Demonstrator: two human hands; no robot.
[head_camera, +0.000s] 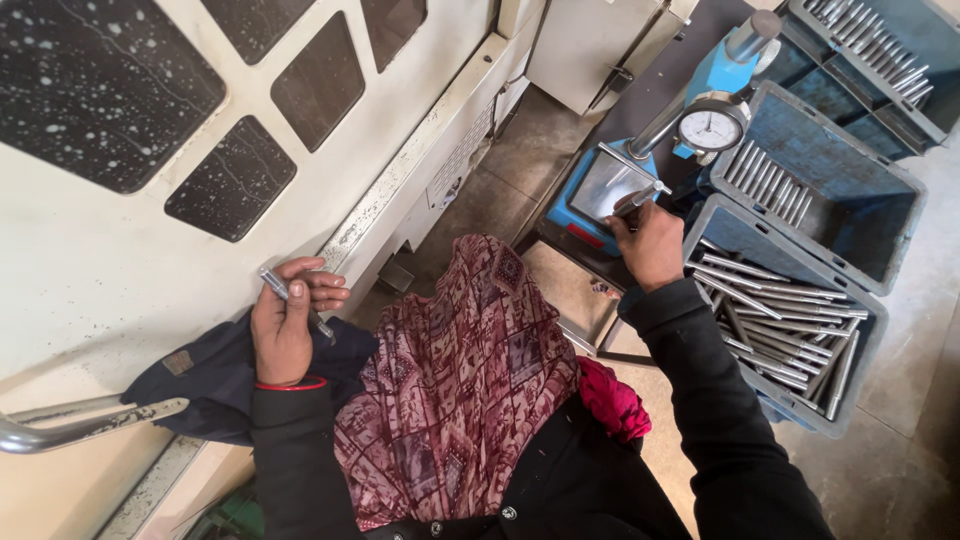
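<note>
A slim, shiny grey metal pin (636, 203) lies on the blue gauge stand's steel plate (600, 185) under the round dial indicator (711, 128), pinched by the right hand (650, 245), while the left hand (288, 322) grips another grey metal pin (276, 285) beside the cream machine door (120, 250), blue crates of pins (800, 320) close by.

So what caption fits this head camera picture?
Left hand holds a metal pin; right hand holds another at the dial gauge.

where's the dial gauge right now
Head view, upper right: the dial gauge sits on the blue stand, just above the right hand and left of the grey bins.
</note>
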